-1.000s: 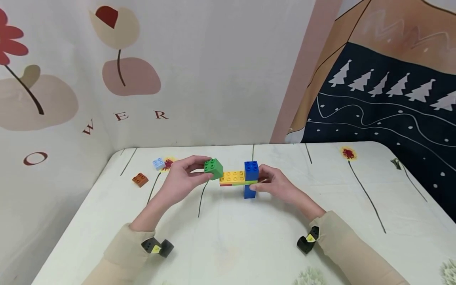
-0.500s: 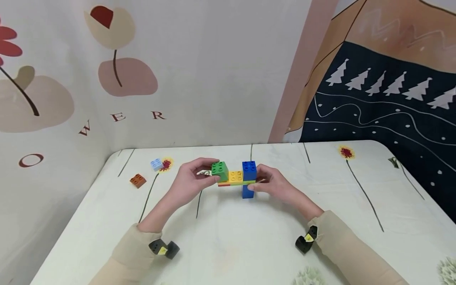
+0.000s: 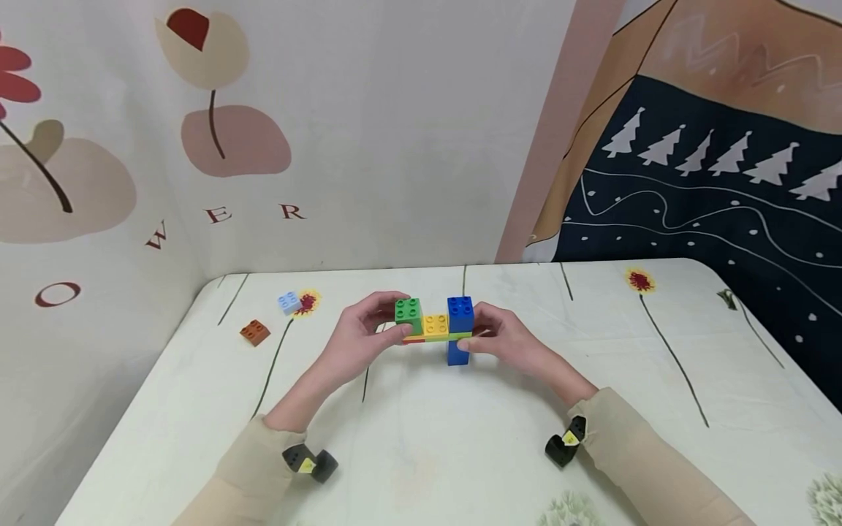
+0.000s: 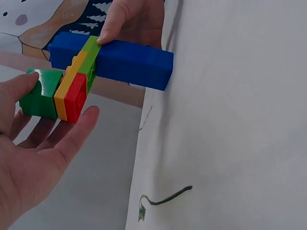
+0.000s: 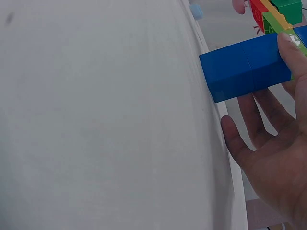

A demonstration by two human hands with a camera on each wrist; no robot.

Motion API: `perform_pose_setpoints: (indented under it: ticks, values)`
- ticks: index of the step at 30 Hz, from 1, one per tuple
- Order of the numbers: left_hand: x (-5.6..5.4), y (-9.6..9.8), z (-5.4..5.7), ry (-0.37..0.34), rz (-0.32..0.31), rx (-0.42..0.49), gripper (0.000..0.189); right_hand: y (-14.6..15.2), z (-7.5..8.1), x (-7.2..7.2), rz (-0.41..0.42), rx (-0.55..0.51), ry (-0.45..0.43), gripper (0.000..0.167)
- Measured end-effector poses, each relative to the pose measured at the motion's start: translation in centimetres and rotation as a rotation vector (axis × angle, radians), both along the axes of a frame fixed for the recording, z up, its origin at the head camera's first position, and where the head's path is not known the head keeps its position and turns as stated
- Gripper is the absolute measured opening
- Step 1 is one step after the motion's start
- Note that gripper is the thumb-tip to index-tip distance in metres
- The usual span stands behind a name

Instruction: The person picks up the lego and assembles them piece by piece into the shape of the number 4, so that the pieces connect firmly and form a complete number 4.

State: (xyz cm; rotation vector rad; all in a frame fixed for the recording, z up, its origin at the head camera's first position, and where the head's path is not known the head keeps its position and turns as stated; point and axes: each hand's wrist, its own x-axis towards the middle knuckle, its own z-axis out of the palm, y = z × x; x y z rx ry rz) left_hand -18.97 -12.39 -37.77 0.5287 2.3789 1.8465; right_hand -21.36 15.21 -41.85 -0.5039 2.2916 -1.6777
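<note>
Green brick [image 3: 408,315] just levelled over yellow plate [image 3: 435,325], seating seemingly begun; pinched by left fingers [image 3: 380,299], blue stack [image 3: 460,317] by right fingers [image 3: 490,313].

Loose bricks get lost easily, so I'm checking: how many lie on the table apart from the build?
2: the light blue brick, beside a printed flower, and the brown brick, just to its lower left. One could be hidden behind the left hand.
</note>
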Motion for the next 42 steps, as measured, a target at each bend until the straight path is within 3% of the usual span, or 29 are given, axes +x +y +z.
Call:
perform_pose_setpoints:
  ticks: [13, 27, 33, 42]
  values:
    - [-0.03, 0.82, -0.70, -0.077, 0.096, 0.093, 0.048, 0.10, 0.07, -0.08, -0.015, -0.003, -0.021, 0.027]
    - [-0.42, 0.53, -0.28, -0.095, 0.076, 0.009, 0.049, 0.08, -0.09, -0.09, 0.000, -0.010, -0.009, 0.026]
    - [-0.61, 0.37, -0.15, -0.130, 0.089, 0.008, 0.048, 0.07, -0.09, -0.12, -0.004, -0.004, -0.015, 0.026]
    - [-0.56, 0.40, 0.16, -0.109, 0.089, 0.020, 0.046, 0.03, -0.04, -0.12, 0.000, -0.008, -0.008, 0.027]
